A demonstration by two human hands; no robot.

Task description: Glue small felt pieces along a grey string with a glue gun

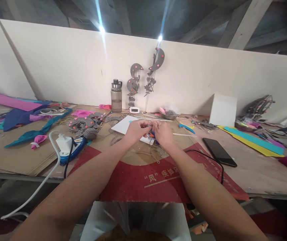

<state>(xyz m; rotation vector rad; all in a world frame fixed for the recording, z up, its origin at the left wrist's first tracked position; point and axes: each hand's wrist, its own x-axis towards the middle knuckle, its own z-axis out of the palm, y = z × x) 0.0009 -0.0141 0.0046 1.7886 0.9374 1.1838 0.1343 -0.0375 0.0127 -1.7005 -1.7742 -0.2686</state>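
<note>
My left hand (136, 131) and my right hand (164, 133) meet over the middle of the work table, fingertips pinched close together. Something small and dark sits between them, too hidden by the fingers to name. A bit of blue and orange shows just under my right fingers. Below the hands lies a white sheet or board (120, 126), partly covered by my left hand. Thin grey string (148, 154) trails on the brown and red printed cardboard (138, 180) under my wrists.
Left of my hands are a grey felt bundle with pink dots (85, 124) and a power strip (73, 150) with cables. A black phone (218, 152) lies right. Behind stand a water bottle (116, 96) and a white board (223, 109); moon-shaped hangings (158, 60) hang on the wall.
</note>
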